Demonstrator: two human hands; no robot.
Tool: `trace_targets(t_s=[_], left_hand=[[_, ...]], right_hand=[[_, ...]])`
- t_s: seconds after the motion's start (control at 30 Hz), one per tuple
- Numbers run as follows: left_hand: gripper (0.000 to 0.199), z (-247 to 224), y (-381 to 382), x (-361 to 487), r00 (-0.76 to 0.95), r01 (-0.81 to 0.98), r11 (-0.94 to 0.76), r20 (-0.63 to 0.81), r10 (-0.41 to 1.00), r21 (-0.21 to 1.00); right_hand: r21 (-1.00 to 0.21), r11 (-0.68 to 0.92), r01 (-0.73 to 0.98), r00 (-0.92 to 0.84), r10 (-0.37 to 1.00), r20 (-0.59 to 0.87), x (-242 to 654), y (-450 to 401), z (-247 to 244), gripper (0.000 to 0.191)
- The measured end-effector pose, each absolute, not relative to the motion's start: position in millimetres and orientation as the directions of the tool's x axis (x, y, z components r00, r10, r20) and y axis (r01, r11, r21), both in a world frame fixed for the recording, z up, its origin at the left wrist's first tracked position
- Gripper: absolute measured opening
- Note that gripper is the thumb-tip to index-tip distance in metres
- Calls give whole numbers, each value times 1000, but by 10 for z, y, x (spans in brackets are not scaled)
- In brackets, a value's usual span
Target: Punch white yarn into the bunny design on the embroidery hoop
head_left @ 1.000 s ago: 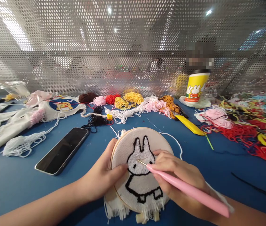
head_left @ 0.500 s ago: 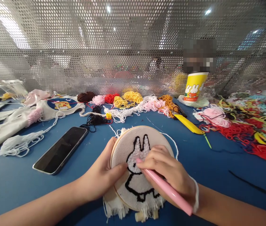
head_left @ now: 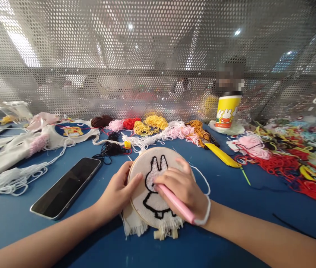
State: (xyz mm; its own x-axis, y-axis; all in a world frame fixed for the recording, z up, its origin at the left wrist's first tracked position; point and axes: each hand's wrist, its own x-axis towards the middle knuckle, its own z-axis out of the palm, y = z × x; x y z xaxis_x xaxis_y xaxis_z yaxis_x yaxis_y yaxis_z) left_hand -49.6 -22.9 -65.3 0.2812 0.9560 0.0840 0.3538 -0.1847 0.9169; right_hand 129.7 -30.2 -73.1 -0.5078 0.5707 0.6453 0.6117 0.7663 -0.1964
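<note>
A round wooden hoop (head_left: 132, 168) stretches white cloth with a black-outlined rabbit figure (head_left: 150, 203), its head filled with pale loops. My left hand (head_left: 120, 188) grips the hoop's left edge, thumb on the cloth, other fingers partly hidden behind it. In my right hand (head_left: 184, 186) is a pink pen-like tool (head_left: 176, 203), slanting down to the right, its tip hidden by my fingers at the rabbit's face. White yarn (head_left: 208, 210) runs from the tool's back end around my right wrist and up behind the hoop.
A black phone (head_left: 67, 188) lies left. Yarn bundles (head_left: 155, 123) line the back beside a yellow cup (head_left: 227, 111). A yellow cutter (head_left: 222, 154) and tangled red yarn (head_left: 281, 163) are at right. Another embroidered piece (head_left: 72, 130) is back left, before a perforated metal screen (head_left: 147, 48).
The hoop and both hands appear slightly higher and further left. My right hand has shifted on the cloth, one finger now raised. The view has tilted a little.
</note>
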Motion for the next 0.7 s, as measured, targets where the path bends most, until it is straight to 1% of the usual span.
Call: trace_targets(t_s=[0.07, 0.2, 0.3, 0.37, 0.43, 0.57, 0.7], left_hand=[[35, -684, -239, -517, 341, 310, -197, 85, 936, 930], [64, -682, -260, -568, 556, 203, -288, 132, 821, 936], [73, -651, -252, -598, 637, 235, -333, 114, 762, 913], [72, -634, -248, -605, 647, 272, -357, 105, 755, 894], [65, -631, -249, -604, 637, 299, -376, 109, 763, 877], [48, -688, -250, -605, 547, 384, -411, 155, 823, 827], [40, -753, -256, -625, 506, 436, -452, 203, 838, 778]], right_hand=[[-196, 782, 592, -529, 560, 637, 1309, -316, -783, 14], [-250, 809, 532, -523, 547, 654, 1355, -354, -849, 20], [-279, 838, 470, -500, 513, 698, 1374, -335, -866, 21], [-296, 855, 427, -484, 492, 724, 1379, -312, -865, 22], [-312, 864, 395, -447, 478, 756, 1385, -298, -845, 22], [-337, 871, 358, -398, 469, 788, 1406, -313, -749, 18], [-300, 896, 327, -429, 423, 798, 1431, -334, -650, 19]])
